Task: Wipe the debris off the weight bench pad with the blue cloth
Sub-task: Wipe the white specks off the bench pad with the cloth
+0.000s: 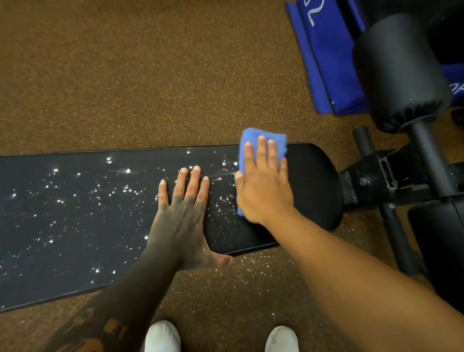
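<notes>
My right hand (263, 184) lies flat, fingers together, pressing the folded blue cloth (262, 144) onto the weight bench pad (312, 185) near its rounded end, where the surface already looks clean. My left hand (183, 212) rests open beside it, bracing me, while the white debris (50, 207) stretches toward the pad's far end.

Bench pad (82, 220) runs left-right, white debris (49, 201) scattered over its left and middle. Right hand (262, 189) flat on blue cloth (252, 137) near pad's right end. Left hand (182, 212) flat on pad just left of cloth, thumb over near edge.
</notes>
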A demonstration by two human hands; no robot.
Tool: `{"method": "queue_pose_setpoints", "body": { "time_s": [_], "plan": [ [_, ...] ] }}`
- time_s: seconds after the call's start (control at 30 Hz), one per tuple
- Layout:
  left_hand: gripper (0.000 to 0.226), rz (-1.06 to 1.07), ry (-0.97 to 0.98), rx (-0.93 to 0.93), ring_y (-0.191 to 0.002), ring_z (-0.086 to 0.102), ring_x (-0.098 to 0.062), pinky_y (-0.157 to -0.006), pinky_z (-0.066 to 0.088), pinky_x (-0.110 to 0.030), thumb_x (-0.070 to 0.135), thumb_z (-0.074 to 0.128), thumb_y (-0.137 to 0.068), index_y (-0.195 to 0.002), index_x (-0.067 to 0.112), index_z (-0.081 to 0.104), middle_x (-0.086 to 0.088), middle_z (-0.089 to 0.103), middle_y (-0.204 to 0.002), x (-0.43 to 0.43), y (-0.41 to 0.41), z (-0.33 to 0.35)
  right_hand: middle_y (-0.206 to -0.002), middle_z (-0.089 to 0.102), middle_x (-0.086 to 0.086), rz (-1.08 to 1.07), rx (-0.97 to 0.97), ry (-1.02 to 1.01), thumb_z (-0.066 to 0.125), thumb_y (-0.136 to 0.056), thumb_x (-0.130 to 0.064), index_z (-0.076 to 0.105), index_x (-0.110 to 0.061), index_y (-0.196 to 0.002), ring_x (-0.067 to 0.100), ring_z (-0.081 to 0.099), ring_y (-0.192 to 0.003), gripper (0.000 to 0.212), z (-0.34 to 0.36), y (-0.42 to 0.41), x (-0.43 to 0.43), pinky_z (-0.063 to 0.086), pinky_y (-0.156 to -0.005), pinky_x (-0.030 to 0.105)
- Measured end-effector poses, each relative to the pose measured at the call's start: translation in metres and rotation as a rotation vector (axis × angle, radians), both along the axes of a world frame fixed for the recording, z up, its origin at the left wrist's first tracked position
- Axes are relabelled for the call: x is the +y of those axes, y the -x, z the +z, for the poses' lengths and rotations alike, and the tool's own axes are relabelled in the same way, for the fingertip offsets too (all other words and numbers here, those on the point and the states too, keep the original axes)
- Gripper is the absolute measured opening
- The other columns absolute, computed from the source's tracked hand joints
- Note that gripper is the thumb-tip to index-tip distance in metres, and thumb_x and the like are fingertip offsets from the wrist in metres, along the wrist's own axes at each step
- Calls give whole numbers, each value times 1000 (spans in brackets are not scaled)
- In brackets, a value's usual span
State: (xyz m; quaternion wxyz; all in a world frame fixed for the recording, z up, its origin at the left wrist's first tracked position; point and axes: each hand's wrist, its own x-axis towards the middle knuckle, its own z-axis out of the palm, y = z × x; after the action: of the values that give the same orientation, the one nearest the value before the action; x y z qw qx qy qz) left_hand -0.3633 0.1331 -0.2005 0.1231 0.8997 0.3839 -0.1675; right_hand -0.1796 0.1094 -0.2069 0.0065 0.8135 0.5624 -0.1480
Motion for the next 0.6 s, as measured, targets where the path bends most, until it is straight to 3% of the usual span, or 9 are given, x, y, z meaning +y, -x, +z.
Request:
{"method": "queue_pose_setpoints", "body": {
  "time_s": [0.1,0.3,0.4,0.47,0.6],
  "plan": [
    [161,-8,-9,12,-150,-30,-33,-123,-5,-61,110,30,-43,-154,7,-24,-14,-33,-162,1,4,-1,-166,-10,7,281,-8,-2,25,-104,-38,-1,-19,-157,26,-13,-151,63,2,0,-9,6,-122,51],
    [162,-5,2,-7,-150,-30,-32,-123,-3,-61,110,29,-40,-155,8,-22,-13,-32,-163,3,9,-2,-165,-11,12,-54,-10,11,23,-104,-38,-1,-16,-157,30,-13,-151,63,-1,1,14,5,-122,52],
    [160,-15,-1,-1,-150,-31,-33,-123,-3,-61,109,28,-43,-154,7,-23,-14,-33,-162,4,11,-3,-166,-9,9,231,-11,-9,24,-104,-38,-1,-17,-157,28,-13,-151,63,0,15,3,4,-121,51],
    [160,-20,-7,0,-150,-30,-33,-122,-3,-62,110,28,-43,-154,7,-23,-14,-33,-162,4,11,-3,-166,-10,6,296,9,2,24,-104,-37,0,-20,-157,24,-13,-152,61,1,5,1,5,-122,50],
    [160,-28,3,0,-149,-33,-33,-123,-4,-61,109,29,-43,-152,7,-27,-13,-37,-160,5,12,-3,-165,-12,10,5,1,33,22,-104,-37,-2,-17,-157,28,-15,-151,62,1,4,16,3,-122,51]
  ]
}}
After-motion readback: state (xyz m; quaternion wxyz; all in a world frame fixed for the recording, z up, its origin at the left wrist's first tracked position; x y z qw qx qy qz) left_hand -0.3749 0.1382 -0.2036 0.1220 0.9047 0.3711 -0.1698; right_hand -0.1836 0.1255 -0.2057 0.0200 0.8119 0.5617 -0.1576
